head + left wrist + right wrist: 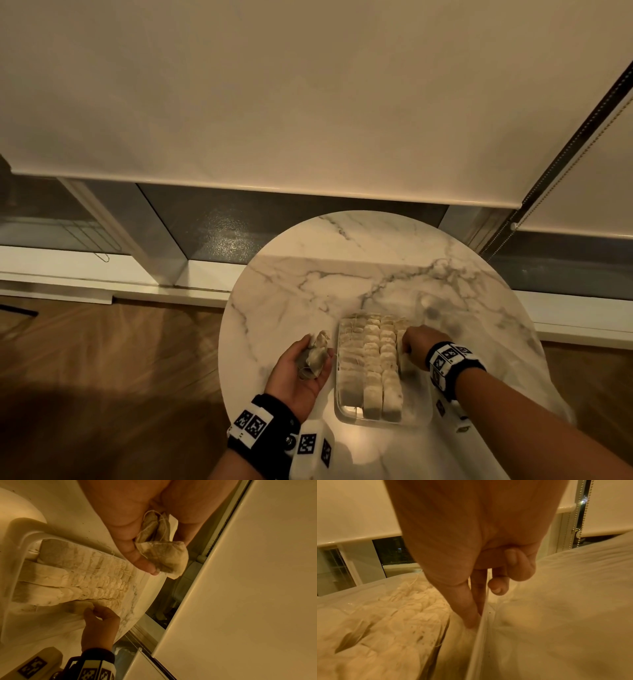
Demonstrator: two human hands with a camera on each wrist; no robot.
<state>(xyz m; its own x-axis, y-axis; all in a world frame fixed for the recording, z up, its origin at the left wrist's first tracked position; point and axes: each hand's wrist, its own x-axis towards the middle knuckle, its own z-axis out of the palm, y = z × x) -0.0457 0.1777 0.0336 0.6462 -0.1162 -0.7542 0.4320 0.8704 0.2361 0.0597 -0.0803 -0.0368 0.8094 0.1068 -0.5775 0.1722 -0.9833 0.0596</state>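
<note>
One clear plastic box (345, 409) is standing on the round marble worktop (308, 281), near its front edge. The packed tea bags (371, 363) are filling it in four rows that run from front to back. Three rows are sitting tight side by side, and the fourth is lying along the right wall. The bags in each row are overlapping and blurred, so I cannot count them.

The left grip (298, 373) is hovering palm up just left of the box. Its fingers and thumb are curling loosely round the loose tea bags (315, 356). The left wrist view is showing what looks like three of these, strings tangled, though I cannot be sure of the number.

The right grip (416, 346) is reaching down into the right side of the box. Its thumb and forefinger are closing in a pinch on the top edge of one tea bag in the fourth row (77, 606). Its other fingers are folding back into the palm outside the box wall.

Two wristbands with black-and-white markers are sitting on the wrists, one on each. Two pale roller blinds are hanging behind the worktop, and a wooden floor is showing to the left.
</note>
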